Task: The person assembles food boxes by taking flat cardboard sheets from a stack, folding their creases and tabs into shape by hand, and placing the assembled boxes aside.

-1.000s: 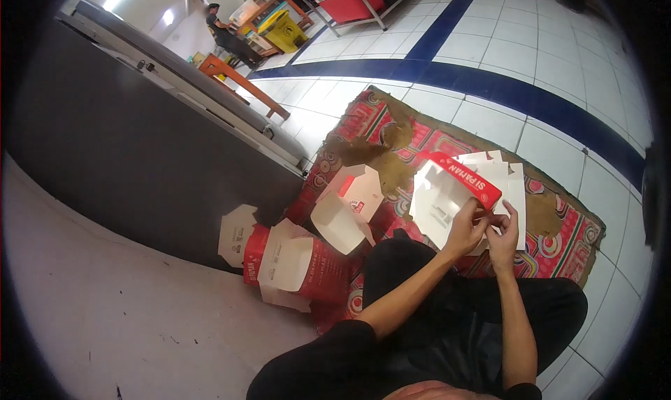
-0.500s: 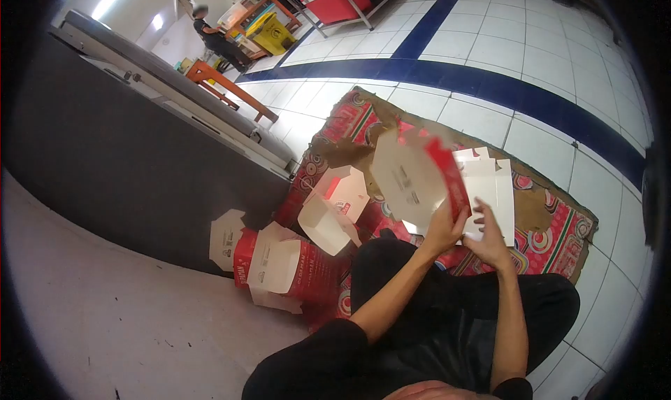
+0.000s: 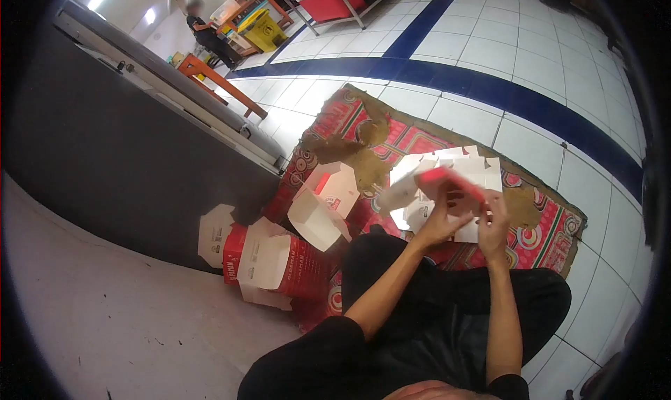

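A red-and-white cardboard food box [image 3: 456, 180], blurred by motion, is tilted up between my hands above the mat. My left hand [image 3: 439, 226] grips its lower side, thumb toward the right. At the box's right end, the fingers of my right hand [image 3: 493, 225] are curled round its edge. Beneath lie flat white box blanks [image 3: 482, 168] in an overlapping pile. To the left stands an open folded box [image 3: 320, 222], white inside. Nearer the wall, several red printed boxes [image 3: 304, 270] are nested together with their flaps sticking out.
A worn red patterned mat [image 3: 545, 222] lies under the cardboard on white floor tiles [image 3: 463, 117]. A dark panel [image 3: 133, 134] borders the left side. Further back are a wooden table [image 3: 217, 85], a yellow bin [image 3: 262, 31], a red container [image 3: 328, 1] and a standing person [image 3: 206, 36].
The box in my hands has tipped down and turned, its red side now uppermost. My right hand has moved up onto the box's right end. The view has shifted slightly.
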A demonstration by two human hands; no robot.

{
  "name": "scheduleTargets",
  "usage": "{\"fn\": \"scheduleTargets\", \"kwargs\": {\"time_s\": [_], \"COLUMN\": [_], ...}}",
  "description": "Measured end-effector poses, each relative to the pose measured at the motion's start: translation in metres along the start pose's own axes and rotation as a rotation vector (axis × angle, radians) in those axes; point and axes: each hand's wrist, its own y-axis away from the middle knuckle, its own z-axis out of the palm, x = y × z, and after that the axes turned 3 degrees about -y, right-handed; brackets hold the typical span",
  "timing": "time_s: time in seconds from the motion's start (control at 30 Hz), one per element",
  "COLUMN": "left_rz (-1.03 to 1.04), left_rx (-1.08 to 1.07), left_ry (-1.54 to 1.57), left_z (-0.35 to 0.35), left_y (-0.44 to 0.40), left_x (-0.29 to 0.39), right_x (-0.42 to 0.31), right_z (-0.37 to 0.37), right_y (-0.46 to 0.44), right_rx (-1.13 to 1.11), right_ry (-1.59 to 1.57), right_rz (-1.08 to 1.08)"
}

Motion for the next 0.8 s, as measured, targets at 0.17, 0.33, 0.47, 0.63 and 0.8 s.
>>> {"fn": "scheduleTargets", "kwargs": {"time_s": [0.17, 0.33, 0.47, 0.63, 0.8], "left_rz": [-0.252, -0.254, 0.030, -0.150, -0.182], "left_rx": [0.287, 0.400, 0.167, 0.202, 0.237], "left_ry": [0.293, 0.170, -0.156, -0.060, 0.166], "left_z": [-0.013, -0.002, 0.005, -0.015, -0.021], "left_y": [0.000, -0.002, 0.002, -0.003, -0.003], "left_x": [-0.011, 0.008, 0.002, 0.024, 0.017], "right_x": [0.000, 0.013, 0.024, 0.008, 0.009], "right_z": [0.013, 0.030, 0.030, 0.025, 0.015], "right_y": [0.013, 0.022, 0.032, 0.022, 0.016], "right_rx": [-0.255, 0.125, 0.080, -0.140, -0.230], "right_ry": [0.102, -0.482, -0.270, -0.024, -0.026], "right_rz": [-0.105, 0.446, 0.355, -0.004, -0.021]}}
